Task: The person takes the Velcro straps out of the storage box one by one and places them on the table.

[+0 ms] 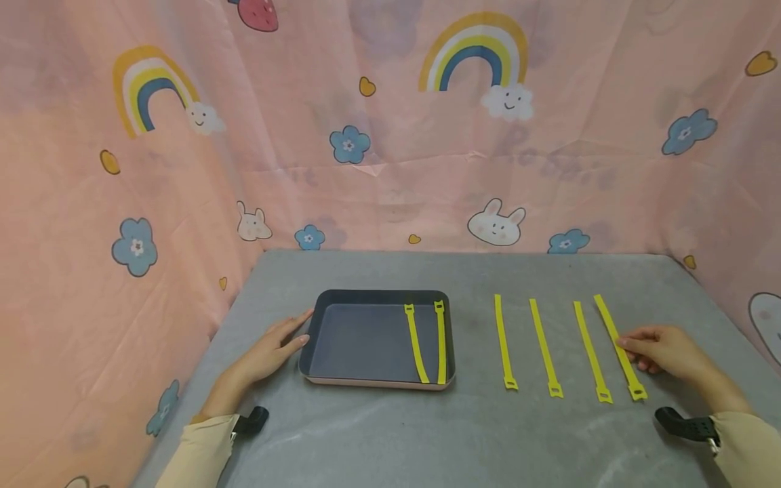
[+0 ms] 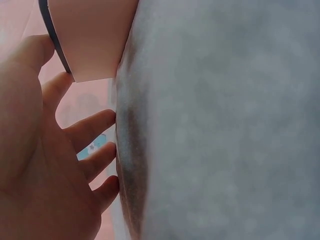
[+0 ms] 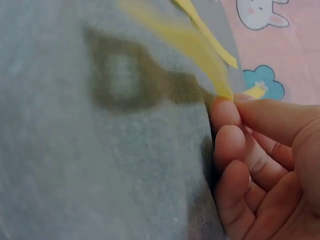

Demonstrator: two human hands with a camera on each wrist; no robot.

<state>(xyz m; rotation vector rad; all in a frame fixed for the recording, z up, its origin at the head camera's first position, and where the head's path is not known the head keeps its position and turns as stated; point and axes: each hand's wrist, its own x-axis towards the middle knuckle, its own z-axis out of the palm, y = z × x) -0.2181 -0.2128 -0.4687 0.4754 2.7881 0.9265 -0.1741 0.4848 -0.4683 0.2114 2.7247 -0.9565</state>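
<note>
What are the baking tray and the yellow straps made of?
The baking tray is perhaps coated metal: smooth, dark and dull inside, pinkish outside. The yellow straps could be fabric or soft plastic: thin, flat, dull, with one curving in the tray.

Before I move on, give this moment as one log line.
left grip: touching tray; right grip: pinching rightmost yellow strap; inside tray: two straps; table: three other straps
</note>
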